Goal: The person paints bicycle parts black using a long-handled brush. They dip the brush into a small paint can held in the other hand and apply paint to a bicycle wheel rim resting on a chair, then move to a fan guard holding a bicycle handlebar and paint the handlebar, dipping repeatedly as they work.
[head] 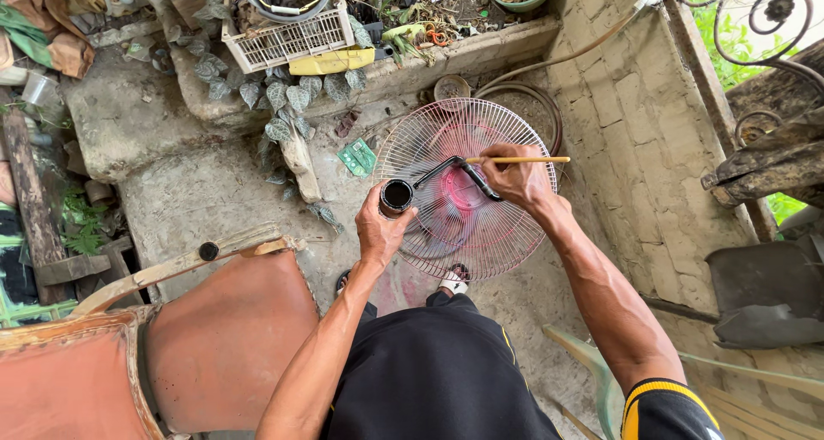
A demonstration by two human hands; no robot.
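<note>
The left hand (pixel 378 230) has its grip wrapped tight round a small round can of dark paint (pixel 396 196), while the right hand (pixel 515 178) pinches a thin wooden-handled brush (pixel 515 159) shut between its fingers, bristles just beside the can's mouth. Directly beneath both grips lies the round wire fan guard (pixel 468 191), its thin ribs pink near the hub and pale at the rim. I judge this the brush-loading step; the next stroke calls for light, steady contact along the slim wires.
</note>
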